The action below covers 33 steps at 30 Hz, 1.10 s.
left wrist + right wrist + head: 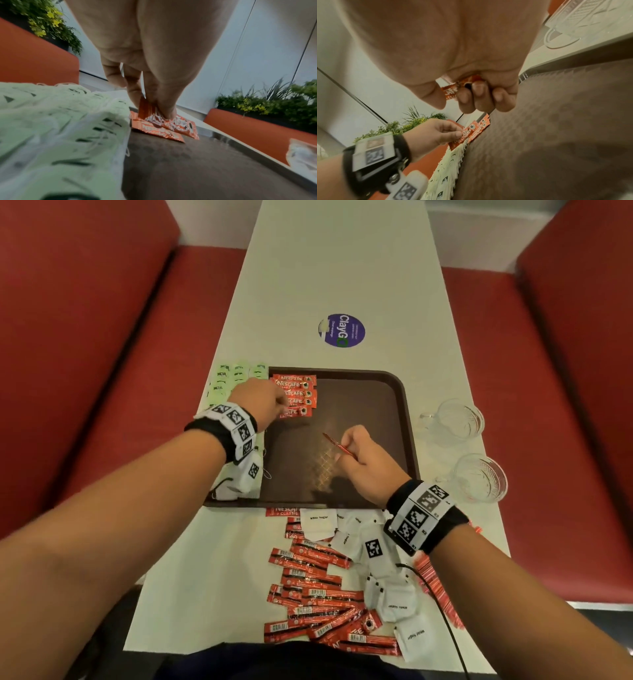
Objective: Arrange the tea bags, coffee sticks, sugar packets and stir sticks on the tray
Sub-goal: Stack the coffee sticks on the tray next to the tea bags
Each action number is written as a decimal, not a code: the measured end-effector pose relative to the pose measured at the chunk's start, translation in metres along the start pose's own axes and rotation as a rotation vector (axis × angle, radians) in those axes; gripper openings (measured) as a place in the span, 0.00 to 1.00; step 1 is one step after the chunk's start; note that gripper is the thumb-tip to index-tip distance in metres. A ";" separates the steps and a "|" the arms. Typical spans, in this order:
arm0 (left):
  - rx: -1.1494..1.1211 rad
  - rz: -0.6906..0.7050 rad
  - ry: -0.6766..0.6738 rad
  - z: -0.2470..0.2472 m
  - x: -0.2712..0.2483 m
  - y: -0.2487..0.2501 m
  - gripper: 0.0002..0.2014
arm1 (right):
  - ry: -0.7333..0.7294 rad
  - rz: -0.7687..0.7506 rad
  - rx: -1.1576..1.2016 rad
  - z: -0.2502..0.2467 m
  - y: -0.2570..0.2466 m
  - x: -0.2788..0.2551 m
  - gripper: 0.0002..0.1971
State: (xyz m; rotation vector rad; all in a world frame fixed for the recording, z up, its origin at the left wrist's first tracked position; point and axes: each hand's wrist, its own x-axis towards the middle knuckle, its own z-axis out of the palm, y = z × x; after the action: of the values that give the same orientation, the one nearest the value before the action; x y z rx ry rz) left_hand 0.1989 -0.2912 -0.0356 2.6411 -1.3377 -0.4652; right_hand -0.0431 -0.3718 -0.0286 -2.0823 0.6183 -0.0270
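We are seeing the brown tray (394, 405) sitting on the white worktop (342, 268), with a row of red coffee sticks (298, 392) lying in its far left corner and pale green tea bags (236, 374) lined along its left side. The left hand (263, 402) is pinching the near coffee stick of that row between thumb and fingers (164, 102); the left wrist view is showing the stick's end lifted off the others, which the head view is hiding. The right hand (366, 453) is hovering over the tray's middle, gripping a single coffee stick (337, 444); only the right wrist view is showing its curled fingers (479, 94) wrapped round the printed packet. Loose coffee sticks, white sugar packets (404, 611) and red stir sticks (442, 587) are lying on the worktop near the body. Two glass cups (459, 419) are standing right of the tray.
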 end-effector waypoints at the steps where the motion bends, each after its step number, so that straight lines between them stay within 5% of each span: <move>1: 0.051 0.003 -0.022 0.002 0.010 0.000 0.06 | -0.001 0.001 0.000 0.000 0.000 0.001 0.04; 8: 0.265 0.007 -0.052 0.015 0.048 0.006 0.07 | -0.034 0.024 0.058 -0.003 -0.003 0.006 0.00; 13: 0.265 -0.023 0.020 0.024 0.052 0.010 0.04 | 0.022 0.024 0.019 -0.002 0.003 0.011 0.04; 21: 0.229 0.007 -0.045 0.028 0.050 0.013 0.04 | 0.126 0.000 -0.122 -0.006 0.011 0.017 0.01; 25: 0.011 0.147 0.064 0.015 0.034 0.024 0.14 | 0.104 0.043 -0.159 -0.007 0.015 0.022 0.02; 28: -0.228 0.335 -0.054 0.002 0.005 0.039 0.17 | 0.081 0.059 -0.177 -0.004 0.016 0.024 0.03; 30: -0.213 0.457 -0.171 0.000 -0.011 0.046 0.13 | 0.094 0.036 -0.201 -0.002 0.017 0.025 0.05; 33: -0.092 0.506 -0.176 0.007 -0.020 0.043 0.07 | 0.113 0.033 -0.205 0.001 0.015 0.027 0.03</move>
State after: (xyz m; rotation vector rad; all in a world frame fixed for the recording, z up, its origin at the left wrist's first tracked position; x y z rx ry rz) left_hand 0.1526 -0.3007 -0.0264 2.1122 -1.9043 -0.6694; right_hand -0.0255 -0.3898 -0.0473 -2.2799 0.7503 -0.0654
